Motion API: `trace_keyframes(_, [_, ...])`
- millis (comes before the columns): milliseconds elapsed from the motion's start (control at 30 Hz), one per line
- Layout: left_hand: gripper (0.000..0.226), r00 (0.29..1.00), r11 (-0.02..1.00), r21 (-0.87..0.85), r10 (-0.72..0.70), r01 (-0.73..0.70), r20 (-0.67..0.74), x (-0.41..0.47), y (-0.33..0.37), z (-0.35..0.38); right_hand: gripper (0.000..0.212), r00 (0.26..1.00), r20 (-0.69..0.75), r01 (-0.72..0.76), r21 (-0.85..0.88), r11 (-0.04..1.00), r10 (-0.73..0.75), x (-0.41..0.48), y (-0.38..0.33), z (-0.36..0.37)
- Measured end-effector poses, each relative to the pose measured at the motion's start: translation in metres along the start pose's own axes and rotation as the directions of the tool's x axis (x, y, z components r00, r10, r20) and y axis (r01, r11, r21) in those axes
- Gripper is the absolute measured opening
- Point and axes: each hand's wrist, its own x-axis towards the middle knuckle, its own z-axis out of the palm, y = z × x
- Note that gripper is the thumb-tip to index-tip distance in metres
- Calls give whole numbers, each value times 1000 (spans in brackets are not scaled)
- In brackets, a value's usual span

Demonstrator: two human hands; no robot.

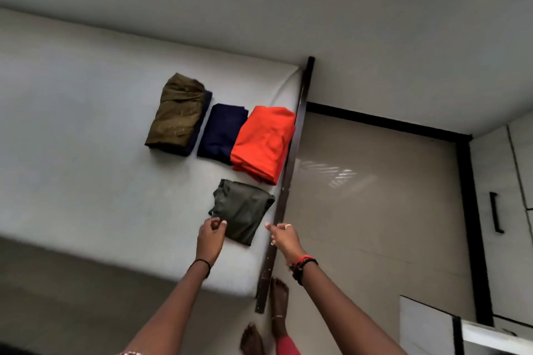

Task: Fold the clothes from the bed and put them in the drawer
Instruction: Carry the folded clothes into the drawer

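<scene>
Four folded garments lie on the white bed (86, 124), gathered near the edge that runs along the dark frame rail (291, 170). Farthest from the rail is an olive-brown garment (177, 112), which rests on a darker navy piece showing along its side. Beside it lies a navy garment (222, 132), and an orange garment (264, 141) overlaps the navy one and reaches the rail edge. The grey-green garment (242, 210) lies apart from these three, nearer the person and just beside the rail.

The left hand (212, 235) is at the grey-green garment's near-left edge with its fingers (217, 222) curled in together. I cannot tell whether they pinch the cloth or only touch it. The right hand (284, 238) hovers over the rail, just off the garment's right side, its fingers loosely bent and holding nothing.

Bare feet (278, 305) stand on the tiled floor (375, 181) by the bed's near corner. A white cabinet (490, 167) with a dark handle (496, 212) stands across the floor.
</scene>
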Motion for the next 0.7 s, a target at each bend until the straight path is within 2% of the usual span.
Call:
trace_keyframes(67, [29,1000,999,46,-21,21,10,24,-11,-4,48,999,11,-32,-28,999,32,21,-3,17])
trace_keyframes(167, [31,998,994,94,-60,61,-16,67,-28,-2,33,996,42,-75,-10,997,76,48,-15,38])
trace_keyframes(200, [34,997,992,105,-73,75,-21,79,-32,-1,38,996,48,-78,-17,997,79,57,-17,44])
trace_keyframes(267, [43,995,986,139,-96,95,-2,103,-42,5,67,994,18,-104,-33,994,105,82,-13,56])
trace_keyframes(333, [60,992,983,147,-115,108,41,123,-45,11,83,991,-7,-131,-15,991,131,98,-12,66])
trace_keyframes(400, [74,990,986,125,-118,107,82,134,-46,15,88,989,-45,-145,-31,989,143,110,-10,72])
trace_keyframes(467, [80,992,976,202,-102,87,70,144,-48,21,90,983,-109,-157,-67,985,149,122,-6,75])
trace_keyframes(567, [76,992,946,322,-21,-20,124,150,-46,29,79,970,-191,-153,-11,988,148,134,-3,75])
trace_keyframes(700, [50,952,982,178,-106,56,286,149,-33,39,70,979,-133,-135,126,983,151,141,-2,74])
